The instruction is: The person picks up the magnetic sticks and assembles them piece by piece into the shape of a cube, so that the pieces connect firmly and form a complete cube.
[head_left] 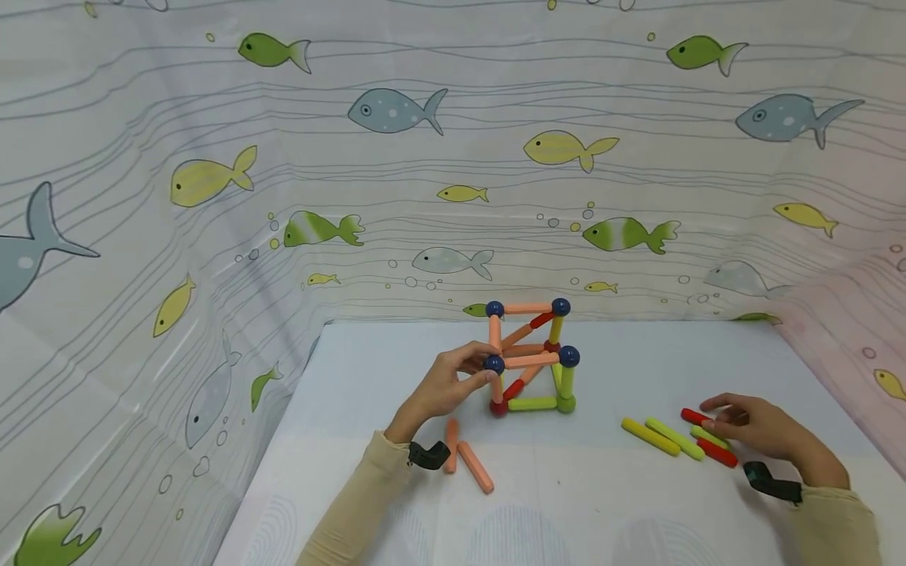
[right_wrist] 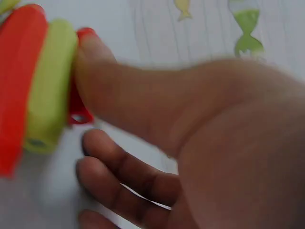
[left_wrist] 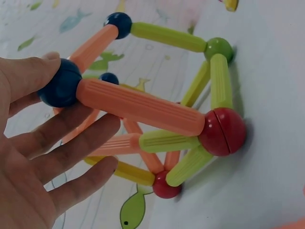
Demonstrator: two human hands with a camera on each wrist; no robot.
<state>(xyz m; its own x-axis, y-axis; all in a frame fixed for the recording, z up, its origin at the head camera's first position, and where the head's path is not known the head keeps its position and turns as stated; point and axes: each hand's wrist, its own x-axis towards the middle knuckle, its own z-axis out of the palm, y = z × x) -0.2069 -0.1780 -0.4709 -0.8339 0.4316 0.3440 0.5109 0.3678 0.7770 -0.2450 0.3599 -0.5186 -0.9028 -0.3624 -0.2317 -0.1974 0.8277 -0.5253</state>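
Note:
A cube-like frame of magnetic rods [head_left: 532, 361] and balls stands on the table, with blue balls along its top and red and green ones at its base. My left hand [head_left: 447, 383] pinches the near-left top blue ball [left_wrist: 61, 83] between thumb and forefinger, its other fingers spread beside the frame. At the right, my right hand [head_left: 760, 426] reaches over loose rods and pinches a short red rod [head_left: 695, 417]. Its thumb [right_wrist: 102, 78] covers the middle of that rod; the forefinger is hidden in the right wrist view. A lime rod [right_wrist: 51, 86] lies right beside it.
Near the right hand lie another red rod [head_left: 718, 452], a longer lime rod [head_left: 675, 439] and a yellow rod [head_left: 650, 436]. Two orange rods [head_left: 475, 467] rest by the left wrist. A fish-patterned curtain [head_left: 453, 157] stands behind the white table [head_left: 587, 503].

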